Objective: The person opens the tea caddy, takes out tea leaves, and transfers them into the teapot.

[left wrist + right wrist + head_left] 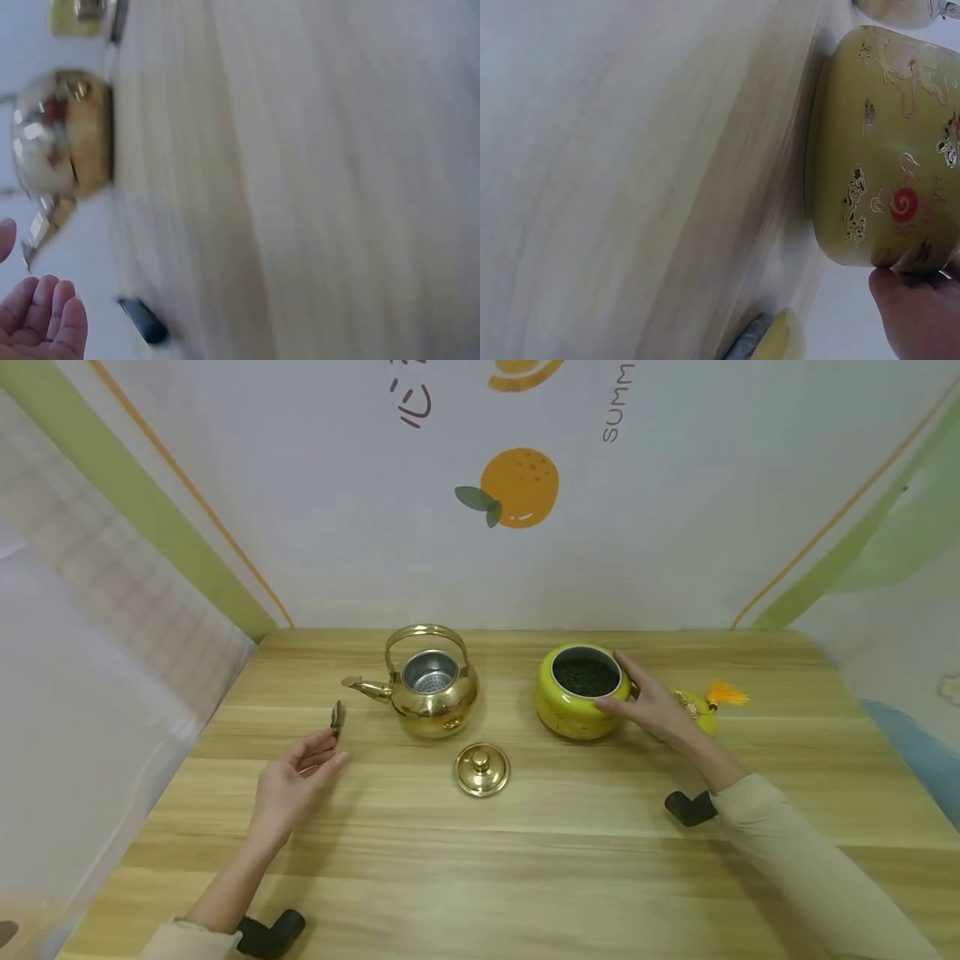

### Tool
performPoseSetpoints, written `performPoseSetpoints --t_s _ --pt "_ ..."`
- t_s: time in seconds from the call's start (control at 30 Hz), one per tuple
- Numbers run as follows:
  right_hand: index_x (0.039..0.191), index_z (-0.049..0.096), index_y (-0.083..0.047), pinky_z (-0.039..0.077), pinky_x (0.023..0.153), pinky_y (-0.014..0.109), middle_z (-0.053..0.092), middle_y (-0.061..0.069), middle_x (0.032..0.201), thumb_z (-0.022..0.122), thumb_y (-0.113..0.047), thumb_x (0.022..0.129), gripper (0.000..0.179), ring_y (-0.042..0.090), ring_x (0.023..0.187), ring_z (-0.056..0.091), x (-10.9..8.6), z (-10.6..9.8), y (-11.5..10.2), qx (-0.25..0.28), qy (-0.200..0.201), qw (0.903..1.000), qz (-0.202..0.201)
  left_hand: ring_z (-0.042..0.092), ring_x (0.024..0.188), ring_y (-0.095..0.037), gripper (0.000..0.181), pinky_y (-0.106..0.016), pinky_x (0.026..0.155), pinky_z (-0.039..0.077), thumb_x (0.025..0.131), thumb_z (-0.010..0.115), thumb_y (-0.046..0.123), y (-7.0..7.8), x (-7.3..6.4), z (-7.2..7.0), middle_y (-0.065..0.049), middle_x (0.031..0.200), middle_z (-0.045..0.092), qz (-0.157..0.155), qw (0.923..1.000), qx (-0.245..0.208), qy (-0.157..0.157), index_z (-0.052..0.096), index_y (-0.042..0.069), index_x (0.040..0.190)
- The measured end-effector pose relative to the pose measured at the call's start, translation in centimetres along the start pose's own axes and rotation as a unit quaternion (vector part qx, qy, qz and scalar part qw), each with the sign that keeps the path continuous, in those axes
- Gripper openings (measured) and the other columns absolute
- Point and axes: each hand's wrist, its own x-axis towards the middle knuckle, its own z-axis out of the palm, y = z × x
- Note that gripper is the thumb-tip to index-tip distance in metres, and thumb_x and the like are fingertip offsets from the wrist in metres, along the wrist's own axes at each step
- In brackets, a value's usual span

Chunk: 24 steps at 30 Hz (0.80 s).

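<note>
My left hand (288, 781) is at the left of the table, thumb apart from the fingers, holding nothing. Just past its fingertips is a small dark slim object (337, 717), which lies apart from the fingers in the left wrist view. My right hand (654, 700) grips the right side of a yellow tea jar (573, 717), thumb at the front and fingers behind. The uncovered jar holds dark tea leaves (587, 675) and stands on the table; red and gold patterns show in the right wrist view. A gold teapot (435, 714) stands uncovered between the hands, its strainer visible and spout pointing left.
In front of the teapot lies its gold lid (482, 770), knob up. A yellow lid (701, 714) with an orange tassel (726, 693) lies behind the right hand, partly hidden. The wooden table (480, 877) ends at a white printed backdrop (360, 543).
</note>
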Motion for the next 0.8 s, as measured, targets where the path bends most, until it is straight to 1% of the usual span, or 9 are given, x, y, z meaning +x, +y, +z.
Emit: performPoseSetpoints --t_s 0.07,0.17,0.23,0.27,0.33,0.47,0.57,0.7,0.8 --pt "0.149 0.010 0.003 0.021 0.112 0.050 0.010 0.020 0.156 0.068 -0.017 0.088 0.087 0.036 0.142 0.013 0.0 0.0 0.1 0.006 0.001 1.0000 0.001 0.058 0.109 -0.036 0.048 -0.004 0.076 0.045 0.091 0.063 0.020 -0.7 0.2 -0.6 -0.024 0.124 0.057 0.005 0.9991 0.038 0.016 0.049 -0.006 0.129" --pt "0.149 0.008 0.003 0.020 0.112 0.051 0.008 0.021 0.156 0.068 -0.014 0.087 0.087 0.036 0.142 0.012 0.1 0.0 0.1 0.017 -0.001 0.9999 0.000 0.061 0.102 -0.039 0.044 -0.019 0.074 0.054 0.090 0.064 0.019 -1.7 0.4 -1.3 -0.027 0.117 0.060 0.015 0.9958 0.084 0.032 0.053 -0.007 0.124" --pt "0.149 0.008 0.003 0.020 0.112 0.051 0.008 0.022 0.156 0.067 -0.012 0.087 0.087 0.037 0.142 0.012 0.1 0.1 0.1 0.020 -0.002 0.9998 -0.001 0.063 0.099 -0.040 0.045 -0.030 0.072 0.056 0.090 0.065 0.022 -2.2 0.4 -1.6 -0.028 0.114 0.061 0.014 0.9939 0.105 0.031 0.054 -0.008 0.122" --pt "0.149 0.007 0.003 0.020 0.112 0.051 0.008 0.022 0.156 0.067 -0.012 0.087 0.087 0.037 0.142 0.012 0.0 0.1 0.1 0.019 -0.002 0.9998 -0.001 0.063 0.098 -0.040 0.045 -0.033 0.071 0.056 0.090 0.065 0.023 -2.4 0.4 -1.8 -0.028 0.112 0.062 0.010 0.9933 0.111 0.028 0.054 -0.008 0.121" --pt "0.149 0.008 0.003 0.020 0.112 0.051 0.008 0.022 0.155 0.068 -0.012 0.087 0.087 0.037 0.142 0.012 0.0 0.2 0.1 0.017 -0.002 0.9999 -0.002 0.063 0.096 -0.040 0.046 -0.034 0.069 0.056 0.090 0.065 0.025 -2.7 0.4 -2.0 -0.028 0.111 0.062 0.000 0.9920 0.125 0.020 0.055 -0.008 0.120" --pt "0.149 0.007 0.002 0.021 0.112 0.052 0.008 0.022 0.156 0.068 -0.013 0.087 0.088 0.038 0.142 0.012 0.0 0.2 0.1 0.014 -0.002 0.9999 0.001 0.062 0.096 -0.039 0.048 -0.033 0.070 0.056 0.090 0.065 0.028 -3.0 0.4 -2.2 -0.028 0.111 0.062 -0.026 0.9902 0.137 -0.008 0.055 -0.009 0.119" --pt "0.150 0.007 0.000 0.021 0.112 0.052 0.008 0.021 0.156 0.068 -0.014 0.087 0.088 0.037 0.142 0.012 0.0 0.1 0.2 0.014 -0.001 0.9999 0.005 0.062 0.095 -0.038 0.048 -0.033 0.070 0.055 0.089 0.065 0.029 -3.2 0.6 -2.2 -0.027 0.109 0.062 -0.036 0.9888 0.143 -0.024 0.056 -0.009 0.117" --pt "0.150 0.007 -0.001 0.019 0.113 0.051 0.007 0.020 0.156 0.067 -0.013 0.088 0.088 0.036 0.143 0.011 0.0 0.1 0.2 0.016 -0.001 0.9999 0.006 0.063 0.090 -0.034 0.046 -0.028 0.065 0.053 0.089 0.066 0.027 -3.4 0.9 -2.1 -0.025 0.104 0.063 -0.047 0.9869 0.149 -0.040 0.056 -0.009 0.115" --pt "0.150 0.007 0.000 0.019 0.113 0.050 0.007 0.019 0.157 0.066 -0.012 0.088 0.086 0.035 0.143 0.010 0.0 0.1 0.1 0.021 -0.001 0.9998 0.003 0.063 0.085 -0.029 0.043 -0.024 0.061 0.048 0.088 0.067 0.024 -3.5 0.8 -2.1 -0.021 0.098 0.064 -0.055 0.9848 0.157 -0.049 0.057 -0.009 0.113"
